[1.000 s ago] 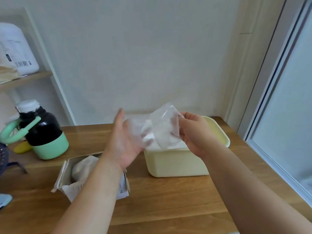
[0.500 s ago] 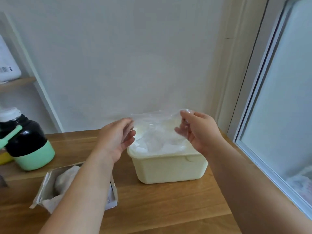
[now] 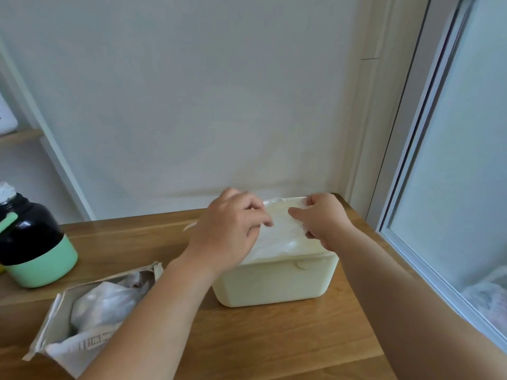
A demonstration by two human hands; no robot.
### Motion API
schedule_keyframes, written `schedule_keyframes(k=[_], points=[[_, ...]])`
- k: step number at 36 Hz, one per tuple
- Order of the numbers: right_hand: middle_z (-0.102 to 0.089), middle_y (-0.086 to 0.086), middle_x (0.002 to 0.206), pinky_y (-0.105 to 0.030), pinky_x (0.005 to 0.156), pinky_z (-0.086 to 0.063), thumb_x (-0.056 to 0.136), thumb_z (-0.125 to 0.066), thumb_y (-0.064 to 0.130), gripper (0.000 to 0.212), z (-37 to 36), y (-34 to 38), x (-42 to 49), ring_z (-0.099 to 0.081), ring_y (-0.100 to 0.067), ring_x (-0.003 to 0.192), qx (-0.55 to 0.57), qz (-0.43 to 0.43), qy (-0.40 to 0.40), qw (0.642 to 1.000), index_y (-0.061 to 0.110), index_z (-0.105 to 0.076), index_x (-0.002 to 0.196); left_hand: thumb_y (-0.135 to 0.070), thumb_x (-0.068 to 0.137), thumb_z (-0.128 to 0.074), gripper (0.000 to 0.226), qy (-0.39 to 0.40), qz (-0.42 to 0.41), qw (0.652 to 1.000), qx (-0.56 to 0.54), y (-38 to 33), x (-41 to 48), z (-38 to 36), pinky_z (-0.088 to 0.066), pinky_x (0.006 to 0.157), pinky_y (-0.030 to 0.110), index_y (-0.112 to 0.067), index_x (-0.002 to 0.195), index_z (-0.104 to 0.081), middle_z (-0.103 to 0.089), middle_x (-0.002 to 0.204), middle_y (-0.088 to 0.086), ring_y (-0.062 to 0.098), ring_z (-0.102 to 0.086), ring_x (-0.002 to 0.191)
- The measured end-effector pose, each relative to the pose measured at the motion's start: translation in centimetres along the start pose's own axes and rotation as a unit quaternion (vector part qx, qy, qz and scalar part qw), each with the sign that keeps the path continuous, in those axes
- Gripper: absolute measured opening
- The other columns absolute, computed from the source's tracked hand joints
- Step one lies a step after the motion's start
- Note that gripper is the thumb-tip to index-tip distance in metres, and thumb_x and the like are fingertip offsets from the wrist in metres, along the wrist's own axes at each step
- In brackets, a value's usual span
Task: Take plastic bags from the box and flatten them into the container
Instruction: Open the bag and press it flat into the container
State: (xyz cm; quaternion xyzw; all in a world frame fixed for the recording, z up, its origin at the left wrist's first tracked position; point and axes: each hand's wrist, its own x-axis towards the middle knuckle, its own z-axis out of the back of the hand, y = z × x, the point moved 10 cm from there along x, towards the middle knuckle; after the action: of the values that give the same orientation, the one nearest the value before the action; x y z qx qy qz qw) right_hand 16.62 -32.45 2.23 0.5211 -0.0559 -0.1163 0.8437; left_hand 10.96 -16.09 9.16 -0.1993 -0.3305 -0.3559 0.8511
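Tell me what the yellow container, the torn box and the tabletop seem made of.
Pale yellow rectangular container: probably moulded plastic, matte, with rounded corners. Torn grey-beige box: thin cardboard, judging by its ragged bent flaps. Brown tabletop: wood or wood-look laminate, satin, showing grain and plank seams.

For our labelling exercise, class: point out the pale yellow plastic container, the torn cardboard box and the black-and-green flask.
Pale yellow plastic container (image 3: 274,281): head view, front wall.
Torn cardboard box (image 3: 48,329): head view, left flap.
Black-and-green flask (image 3: 30,242): head view, black body.
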Motion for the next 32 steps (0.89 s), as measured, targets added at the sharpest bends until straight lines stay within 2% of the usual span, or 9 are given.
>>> schedule_keyframes(k=[2, 5, 9, 12, 15, 18, 20, 25, 32], points=[[-0.050, 0.001, 0.075, -0.024, 0.050, -0.041, 0.089, -0.060, 0.018, 0.034, 0.5, 0.2, 0.5, -0.050, -0.014, 0.043, -0.071, 0.016, -0.002, 0.997, 0.006, -0.053, 0.120, -0.002, 0.073, -0.056, 0.033, 0.054, -0.021, 0.998, 0.019, -0.9, 0.7, -1.2, -0.047, 0.065, 0.030, -0.028, 0.076, -0.076, -0.068, 0.084, -0.017, 0.007, -0.047, 0.081], [-0.044, 0.007, 0.077, -0.024, 0.048, -0.041, 0.089, -0.061, 0.019, 0.042, 0.8, 0.5, 1.0, -0.052, -0.015, 0.046, -0.143, 0.034, 0.000, 0.989, 0.010, -0.048, 0.128, -0.009, 0.091, -0.046, 0.039, 0.228, 0.064, 0.966, 0.108, 1.4, 0.4, -4.6, -0.035, 0.095, 0.031, -0.035, 0.103, -0.073, -0.063, 0.113, -0.012, 0.017, -0.046, 0.107], [-0.048, 0.002, 0.083, -0.027, 0.051, -0.048, 0.089, -0.062, 0.020, 0.047, 0.1, 0.4, 1.2, -0.056, -0.018, 0.056, -0.224, 0.060, 0.038, 0.972, 0.013, -0.043, 0.131, -0.031, 0.095, -0.046, 0.033, 0.333, 0.160, 0.913, 0.176, 5.5, -1.0, -5.9, -0.025, 0.096, 0.035, -0.032, 0.126, -0.061, -0.060, 0.121, -0.004, 0.021, -0.032, 0.127], [-0.056, -0.007, 0.108, -0.033, 0.071, -0.050, 0.090, -0.064, 0.023, 0.053, -0.2, 0.6, 1.2, -0.057, -0.023, 0.084, -0.283, 0.095, 0.035, 0.954, 0.014, -0.037, 0.134, -0.063, 0.086, -0.051, 0.058, 0.384, 0.192, 0.891, 0.147, 6.4, -1.7, -7.1, -0.025, 0.099, 0.038, -0.032, 0.135, -0.051, -0.053, 0.137, -0.006, 0.021, -0.029, 0.135], [-0.036, -0.009, 0.140, -0.034, 0.087, -0.045, 0.092, -0.060, 0.028, 0.054, 0.0, 1.8, 0.7, -0.051, -0.027, 0.111, -0.343, 0.159, -0.010, 0.926, 0.021, -0.033, 0.139, -0.077, 0.076, -0.052, 0.078, 0.426, 0.212, 0.871, 0.123, 6.8, -2.7, -8.7, -0.034, 0.103, 0.038, -0.030, 0.138, -0.047, -0.054, 0.136, -0.009, 0.019, -0.042, 0.131], [-0.035, -0.001, 0.146, -0.032, 0.104, -0.031, 0.095, -0.051, 0.037, 0.044, -0.8, 4.2, -0.6, -0.037, -0.024, 0.128, -0.412, 0.262, -0.035, 0.872, 0.025, -0.043, 0.137, -0.069, 0.082, -0.053, 0.070, 0.475, 0.236, 0.844, 0.081, 6.8, -3.8, -9.9, -0.042, 0.088, 0.035, -0.028, 0.138, -0.043, -0.059, 0.095, -0.012, 0.021, -0.056, 0.108], [-0.049, 0.005, 0.136, -0.030, 0.102, -0.033, 0.094, -0.052, 0.040, 0.038, -2.2, 4.7, -0.9, -0.043, -0.019, 0.124, -0.425, 0.285, 0.014, 0.859, 0.026, -0.054, 0.130, -0.043, 0.094, -0.053, 0.052, 0.495, 0.235, 0.832, 0.090, 7.0, -4.2, -10.5, -0.042, 0.090, 0.035, -0.025, 0.141, -0.039, -0.057, 0.107, -0.009, 0.020, -0.052, 0.106], [-0.050, 0.001, 0.137, -0.028, 0.102, -0.037, 0.086, -0.064, 0.041, 0.057, -5.5, -0.8, -0.4, -0.047, -0.019, 0.125, -0.414, 0.093, 0.243, 0.872, 0.016, -0.050, 0.135, -0.020, 0.098, -0.045, 0.048, 0.516, 0.244, 0.819, 0.054, 7.6, -5.0, -12.4, -0.045, 0.099, 0.042, -0.033, 0.144, -0.036, -0.045, 0.143, -0.002, 0.023, -0.051, 0.118], [-0.045, -0.003, 0.143, -0.035, 0.103, -0.037, 0.088, -0.061, 0.035, 0.060, -6.4, -4.4, 0.5, -0.045, -0.024, 0.129, -0.456, 0.004, 0.312, 0.833, 0.014, -0.043, 0.141, -0.023, 0.100, -0.043, 0.058, 0.596, 0.236, 0.767, 0.023, 6.5, -6.2, -14.0, -0.037, 0.108, 0.040, -0.021, 0.153, -0.022, -0.041, 0.149, 0.006, 0.027, -0.046, 0.129]])
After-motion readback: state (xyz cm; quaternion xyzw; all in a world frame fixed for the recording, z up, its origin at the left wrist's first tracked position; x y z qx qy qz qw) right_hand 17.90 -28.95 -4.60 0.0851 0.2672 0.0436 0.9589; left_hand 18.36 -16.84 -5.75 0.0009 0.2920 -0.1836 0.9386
